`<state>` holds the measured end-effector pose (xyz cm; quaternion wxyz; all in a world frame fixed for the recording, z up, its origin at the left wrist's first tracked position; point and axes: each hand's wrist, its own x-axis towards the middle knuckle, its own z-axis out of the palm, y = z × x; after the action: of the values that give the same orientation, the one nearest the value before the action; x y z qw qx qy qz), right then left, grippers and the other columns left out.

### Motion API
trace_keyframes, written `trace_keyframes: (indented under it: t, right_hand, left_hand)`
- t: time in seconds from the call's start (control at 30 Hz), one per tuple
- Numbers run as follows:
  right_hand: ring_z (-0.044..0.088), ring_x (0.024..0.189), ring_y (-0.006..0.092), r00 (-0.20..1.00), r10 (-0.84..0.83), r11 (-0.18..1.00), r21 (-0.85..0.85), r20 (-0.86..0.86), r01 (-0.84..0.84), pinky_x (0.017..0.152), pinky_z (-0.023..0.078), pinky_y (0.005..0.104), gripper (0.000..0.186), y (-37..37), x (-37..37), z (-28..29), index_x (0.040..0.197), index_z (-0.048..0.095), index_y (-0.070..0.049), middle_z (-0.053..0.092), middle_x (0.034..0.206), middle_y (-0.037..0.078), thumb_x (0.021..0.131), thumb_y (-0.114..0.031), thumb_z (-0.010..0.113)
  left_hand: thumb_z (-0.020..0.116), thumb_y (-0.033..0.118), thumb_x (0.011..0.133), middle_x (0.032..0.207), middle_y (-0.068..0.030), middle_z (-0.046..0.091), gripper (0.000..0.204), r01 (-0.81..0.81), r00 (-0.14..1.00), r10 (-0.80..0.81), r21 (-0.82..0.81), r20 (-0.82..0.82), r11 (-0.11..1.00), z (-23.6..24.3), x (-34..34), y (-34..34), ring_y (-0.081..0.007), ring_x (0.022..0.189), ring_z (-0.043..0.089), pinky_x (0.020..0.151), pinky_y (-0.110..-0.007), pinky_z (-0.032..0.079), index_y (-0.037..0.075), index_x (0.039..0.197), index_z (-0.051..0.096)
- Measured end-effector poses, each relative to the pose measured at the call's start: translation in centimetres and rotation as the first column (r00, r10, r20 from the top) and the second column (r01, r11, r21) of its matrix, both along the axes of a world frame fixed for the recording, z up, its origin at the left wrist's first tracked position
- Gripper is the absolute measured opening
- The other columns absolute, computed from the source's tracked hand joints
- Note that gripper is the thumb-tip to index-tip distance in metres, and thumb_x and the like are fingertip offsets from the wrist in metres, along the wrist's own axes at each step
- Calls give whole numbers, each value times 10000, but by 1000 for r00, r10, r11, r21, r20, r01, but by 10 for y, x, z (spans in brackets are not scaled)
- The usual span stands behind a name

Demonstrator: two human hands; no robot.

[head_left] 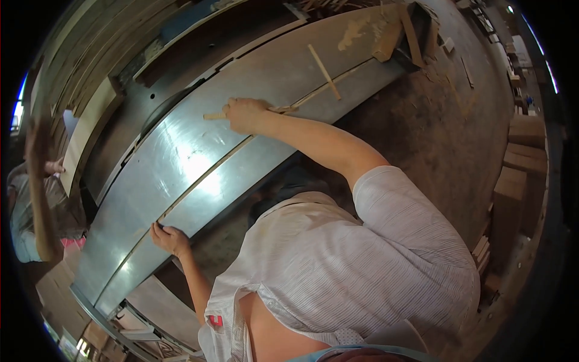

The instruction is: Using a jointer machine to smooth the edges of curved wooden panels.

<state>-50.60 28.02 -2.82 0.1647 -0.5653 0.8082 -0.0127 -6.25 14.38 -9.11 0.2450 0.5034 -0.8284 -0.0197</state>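
Observation:
My right hand (pixel 246 114) is closed around a short, light wooden strip (pixel 212 116) above a long steel table (pixel 151 175). A narrow wood-coloured line, a slot or thin strip (pixel 205 176), runs lengthwise along the metal. My left hand (pixel 170 240) is at this line near the table's front edge, fingers bent together; what they hold, if anything, is too small to make out. Another loose wooden strip (pixel 324 72) lies crosswise at the right part of the surface, and wood offcuts (pixel 389 33) sit at the far right end.
A co-worker (pixel 36 205) at the left grips a pale board (pixel 87 133) beside stacked planks (pixel 78 48) behind the table. Stacked cartons or blocks (pixel 522 157) line the right side. Wood scraps (pixel 464 78) lie on the floor. Metal rails (pixel 87 308) show at the lower left.

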Motion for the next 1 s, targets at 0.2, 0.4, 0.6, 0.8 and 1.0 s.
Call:
trace_keyframes:
  t: [0.2, 0.4, 0.6, 0.8, 1.0]
  right_hand:
    - [636, 931, 371, 935, -351, 896, -274, 39, 348, 847, 539, 470, 276, 99, -62, 4, 1027, 622, -23, 611, 1074, 169, 899, -259, 558]
    - [640, 969, 364, 937, -309, 902, -261, 162, 343, 853, 546, 455, 422, 167, -76, 20, 1123, 572, 2, 546, 1172, 205, 901, -351, 640]
    - [649, 1008, 373, 608, -792, 607, -179, -56, 775, 788, 572, 458, 493, 204, -152, -9, 1224, 512, 11, 513, 1220, 198, 931, -370, 621]
    - [659, 926, 390, 775, -471, 803, -159, 421, 574, 812, 534, 445, 277, 223, -158, -17, 984, 638, -14, 679, 956, 228, 901, -277, 614]
    - [605, 783, 203, 529, -418, 908, 349, 738, 231, 753, 504, 380, 339, 222, -219, 74, 984, 702, -50, 671, 854, 55, 846, -360, 692]
  left_hand:
    - [495, 74, 913, 1349, -247, 533, 380, -29, 999, 28, 26, 41, 999, -6, -8, 3, -391, 1281, 474, 1095, -470, 363, -80, 1250, 581]
    - [571, 141, 912, 1288, -271, 549, 458, -23, 998, 28, 108, -48, 994, -7, -49, 34, -397, 1189, 524, 1041, -456, 404, -87, 1306, 526]
    - [787, 245, 824, 1082, -166, 597, 611, 428, 890, -445, 517, -98, 742, 72, -230, 163, -341, 962, 609, 820, -429, 501, 32, 1330, 519]
    - [707, 179, 882, 885, -160, 602, 194, 557, 770, -631, 589, -100, 586, 69, -288, 187, -358, 793, 608, 691, -445, 495, 33, 960, 607]
    - [721, 172, 864, 854, -185, 651, 195, 574, 713, -678, 706, -180, 416, 162, -430, 158, -332, 774, 625, 686, -443, 497, -3, 917, 654]
